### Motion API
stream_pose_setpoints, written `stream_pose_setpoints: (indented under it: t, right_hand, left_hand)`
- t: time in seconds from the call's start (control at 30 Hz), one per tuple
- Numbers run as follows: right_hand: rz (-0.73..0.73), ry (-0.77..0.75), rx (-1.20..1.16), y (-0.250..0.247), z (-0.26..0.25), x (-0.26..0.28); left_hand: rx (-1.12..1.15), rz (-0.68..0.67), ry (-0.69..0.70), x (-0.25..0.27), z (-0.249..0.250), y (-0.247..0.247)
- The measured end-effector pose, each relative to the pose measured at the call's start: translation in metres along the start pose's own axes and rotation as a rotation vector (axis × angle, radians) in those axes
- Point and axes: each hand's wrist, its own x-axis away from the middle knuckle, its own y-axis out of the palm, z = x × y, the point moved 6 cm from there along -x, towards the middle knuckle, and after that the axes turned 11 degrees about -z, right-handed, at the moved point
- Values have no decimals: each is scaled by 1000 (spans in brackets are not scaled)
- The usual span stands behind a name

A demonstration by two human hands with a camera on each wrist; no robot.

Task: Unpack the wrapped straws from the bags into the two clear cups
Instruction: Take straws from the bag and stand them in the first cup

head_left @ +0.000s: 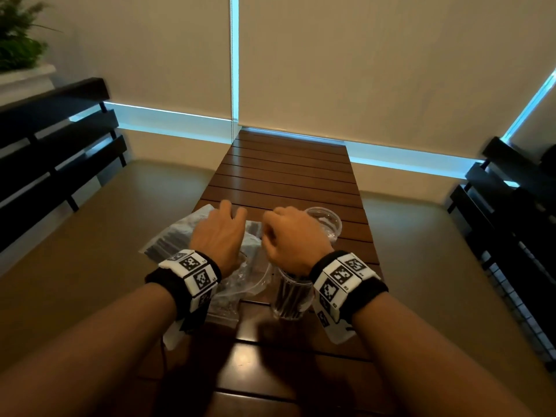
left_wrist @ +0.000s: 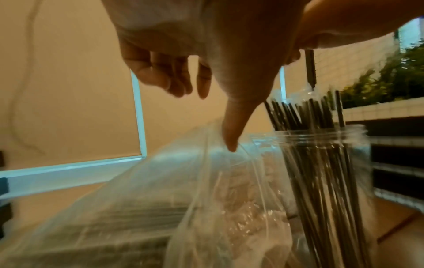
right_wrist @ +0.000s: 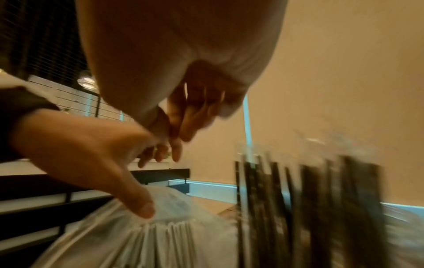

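My left hand (head_left: pixel 231 216) hangs over the clear bags of wrapped straws (head_left: pixel 177 236) at the table's left. Its fingers are relaxed, and the thumb (left_wrist: pixel 231 145) points down and touches the open bag's (left_wrist: pixel 160 199) edge. My right hand (head_left: pixel 270 233) is curled above the near clear cup (head_left: pixel 290 299), which is packed with dark wrapped straws (left_wrist: pixel 316 172). In the left wrist view it pinches one dark wrapped straw (left_wrist: pixel 310 70) that hangs over that cup. The far clear cup (head_left: pixel 326 224) stands beyond my right hand, and I see no straws in it. The right wrist view is blurred.
The narrow slatted wooden table (head_left: pixel 285 170) runs away from me towards the blinds. Black slatted benches stand at the left (head_left: pixel 54 152) and at the right (head_left: pixel 511 206). A potted plant (head_left: pixel 18 34) sits at the far left.
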Motion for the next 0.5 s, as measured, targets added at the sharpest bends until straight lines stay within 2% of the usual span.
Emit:
stream_pose_setpoints:
  t: [0.1, 0.2, 0.3, 0.5]
  right_hand:
    - [-334, -47, 6, 24, -28, -13]
    - [-520, -5, 11, 54, -42, -25]
    - [-548, 104, -47, 86, -44, -42]
    - [-539, 339, -194, 135, -34, -67]
  left_hand:
    - [136, -66, -65, -3, -22, 1]
    - [345, -38, -57, -5, -39, -2]
    - [441, 13, -40, -2, -48, -6]
    - [508, 29, 54, 9, -55, -14]
